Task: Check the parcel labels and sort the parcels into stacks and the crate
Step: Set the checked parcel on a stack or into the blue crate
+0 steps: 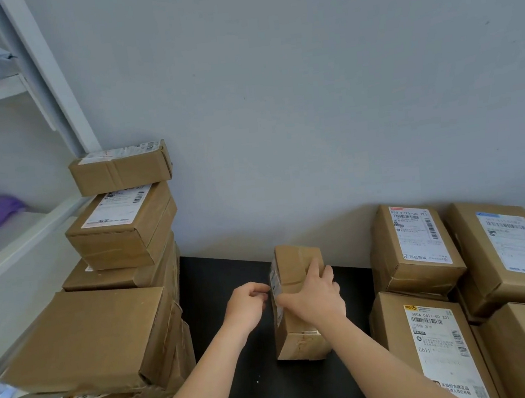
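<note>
The right hand (313,294) has its grip curled over the small parcel (300,344). The left hand (244,304) is curled just beside the parcel's label (275,283); I cannot tell if it pinches it. The parcel stands on the worktop (275,392), lower middle. It looks light and stiff, so hold its wide sides. At right, the upper box (420,237) reads "550 Y773-00 721" and the lower box (438,342) "300A C611-00 221".

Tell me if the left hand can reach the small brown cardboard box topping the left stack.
Probably yes: nothing stands between the left hand and the small brown cardboard box, though it sits high.
</note>
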`<state>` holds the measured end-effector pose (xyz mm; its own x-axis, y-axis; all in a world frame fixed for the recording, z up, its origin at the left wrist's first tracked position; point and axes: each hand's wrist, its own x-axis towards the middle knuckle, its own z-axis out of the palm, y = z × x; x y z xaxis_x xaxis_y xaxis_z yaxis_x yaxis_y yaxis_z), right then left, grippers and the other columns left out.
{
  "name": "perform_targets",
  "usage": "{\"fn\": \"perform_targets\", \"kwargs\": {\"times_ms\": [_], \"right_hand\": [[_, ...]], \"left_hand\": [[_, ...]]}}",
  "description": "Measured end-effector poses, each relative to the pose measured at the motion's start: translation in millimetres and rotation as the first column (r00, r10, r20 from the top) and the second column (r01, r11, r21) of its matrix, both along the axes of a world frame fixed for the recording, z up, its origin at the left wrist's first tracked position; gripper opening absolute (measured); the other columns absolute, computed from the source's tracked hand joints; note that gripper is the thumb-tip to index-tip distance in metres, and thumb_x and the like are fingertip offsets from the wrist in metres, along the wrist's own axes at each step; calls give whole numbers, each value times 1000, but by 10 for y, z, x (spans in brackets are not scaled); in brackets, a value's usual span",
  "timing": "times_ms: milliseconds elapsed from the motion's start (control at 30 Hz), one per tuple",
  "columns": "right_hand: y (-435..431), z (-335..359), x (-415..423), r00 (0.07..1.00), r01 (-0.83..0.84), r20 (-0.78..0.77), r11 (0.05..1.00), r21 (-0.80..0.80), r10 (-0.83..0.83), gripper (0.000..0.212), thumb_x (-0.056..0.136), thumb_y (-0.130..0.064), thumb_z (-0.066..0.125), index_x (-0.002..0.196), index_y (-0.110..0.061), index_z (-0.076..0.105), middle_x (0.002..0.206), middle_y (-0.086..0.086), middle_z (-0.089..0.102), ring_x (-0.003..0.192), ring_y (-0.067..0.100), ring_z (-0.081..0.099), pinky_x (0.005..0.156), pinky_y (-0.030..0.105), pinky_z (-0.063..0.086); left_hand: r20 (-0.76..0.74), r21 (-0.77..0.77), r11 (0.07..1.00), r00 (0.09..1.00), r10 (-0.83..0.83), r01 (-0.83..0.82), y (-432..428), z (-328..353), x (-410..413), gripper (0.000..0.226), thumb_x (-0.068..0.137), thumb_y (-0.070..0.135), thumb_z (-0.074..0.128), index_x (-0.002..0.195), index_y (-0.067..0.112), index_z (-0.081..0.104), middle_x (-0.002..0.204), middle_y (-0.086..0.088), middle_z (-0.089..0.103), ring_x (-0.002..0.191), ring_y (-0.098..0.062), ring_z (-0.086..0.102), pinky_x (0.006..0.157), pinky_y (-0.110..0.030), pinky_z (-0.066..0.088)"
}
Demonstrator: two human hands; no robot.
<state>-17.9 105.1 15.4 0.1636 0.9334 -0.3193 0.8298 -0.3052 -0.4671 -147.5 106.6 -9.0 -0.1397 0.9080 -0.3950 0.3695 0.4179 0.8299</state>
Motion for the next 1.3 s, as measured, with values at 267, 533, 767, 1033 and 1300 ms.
{"fn": "perform_targets", "kwargs": {"times_ms": [267,533,767,1033,1300], "right_hand": [[2,-55,148,945,143,-306,988,66,-116,100,69,-50,70,148,-24,15,143,6,31,121,27,44,98,46,46],[-80,-94,246,643,197,-723,967,-163,-252,72,81,-29,67,142,-25,30,118,2,52,101,21,54,83,36,50],[-43,-261,299,684,199,-674,961,-195,-278,73,88,-20,61,149,-24,22,139,5,44,116,21,51,96,38,48],[-56,-371,282,831,128,-532,986,-104,-164,78,89,-19,65,151,-23,16,145,0,41,121,17,52,71,18,46],[-21,-473,269,870,131,-465,985,-108,-166,82,89,-21,65,151,-23,12,146,1,40,124,19,50,91,31,49]], "left_hand": [[-69,-2,999,997,43,-43,-32,-21,-20,40,96,20,53,135,16,45,137,-5,50,125,-21,49,100,-33,41],[47,-137,991,999,8,-2,6,-109,-25,61,93,44,54,141,16,31,127,0,51,109,-15,50,84,-31,42],[-63,-109,991,995,-80,73,8,-176,21,61,89,38,62,138,15,35,130,1,55,111,-14,55,82,-26,46],[-231,-85,977,950,-210,196,51,-290,44,61,88,39,63,139,19,37,134,2,54,115,-14,57,83,-26,50],[-217,-121,976,954,-206,183,141,-401,36,62,86,35,67,137,19,38,132,2,55,116,-15,56,85,-28,49]]}}
